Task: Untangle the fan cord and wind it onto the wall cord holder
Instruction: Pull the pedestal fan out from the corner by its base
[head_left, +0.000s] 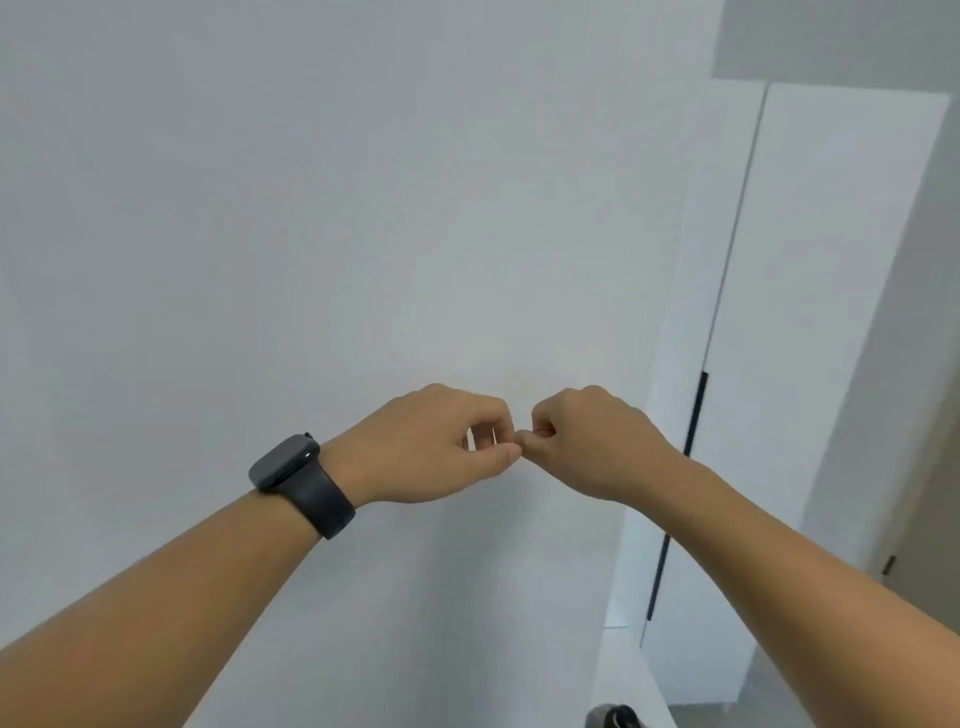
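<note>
Both my hands are raised against a plain white wall (363, 234), and their thumb tips meet. My left hand (441, 441), with a dark watch on its wrist, has its fingers curled. A thin white sliver, apparently the fan cord (470, 440), shows inside the curl. My right hand (587, 436) is curled too, its thumb pressed on the forefinger in a pinch at the same spot. Whatever it pinches is hidden by the fingers. The wall cord holder is not visible; it may lie behind my hands. No fan is in view.
White cupboard doors (810, 364) stand at the right, with narrow dark handles (695, 415) along the gap between them. A dark object (615, 717) pokes in at the bottom edge, near the wall's corner. A doorway edge shows at far right.
</note>
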